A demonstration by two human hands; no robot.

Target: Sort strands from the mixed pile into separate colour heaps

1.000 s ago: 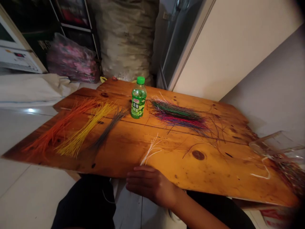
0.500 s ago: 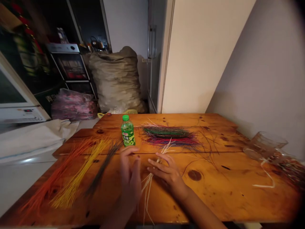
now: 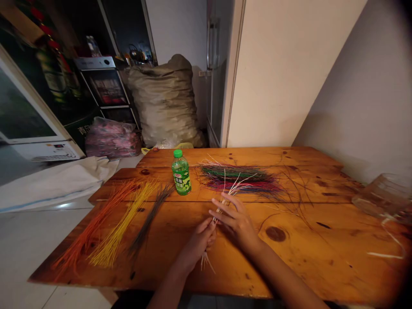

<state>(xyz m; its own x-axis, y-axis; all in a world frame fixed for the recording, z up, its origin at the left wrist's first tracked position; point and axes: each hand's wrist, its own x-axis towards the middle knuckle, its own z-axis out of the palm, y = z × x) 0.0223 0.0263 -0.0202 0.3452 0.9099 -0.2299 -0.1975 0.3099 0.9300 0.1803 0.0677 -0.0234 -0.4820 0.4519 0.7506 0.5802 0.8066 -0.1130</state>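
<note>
A thin bundle of white strands point(image 3: 237, 187) slants over the front of the wooden table, its tips fanned out at both ends. Around its lower part, my left hand point(image 3: 200, 241) is closed in a fist. My right hand point(image 3: 240, 219) grips the upper part, fingers laid across it and slightly spread; the thumb is hidden. Beyond my hands lie green strands point(image 3: 233, 173) and purple-red strands point(image 3: 257, 186) in a heap. Left of my hands are separate bundles of grey strands point(image 3: 150, 219), yellow strands point(image 3: 124, 227) and orange strands point(image 3: 96, 227).
A green-capped drink bottle point(image 3: 181, 174) stands upright behind the grey bundle. At the table's right edge is a clear plastic container point(image 3: 381, 195), with a white strip point(image 3: 384, 255) near it. A large stuffed sack point(image 3: 167, 103) stands beyond the wooden table point(image 3: 305, 266).
My left hand has come down and right from its raised, apart position and closed on the lower white strands. My right hand stays on the bundle. The whole view has shifted slightly.
</note>
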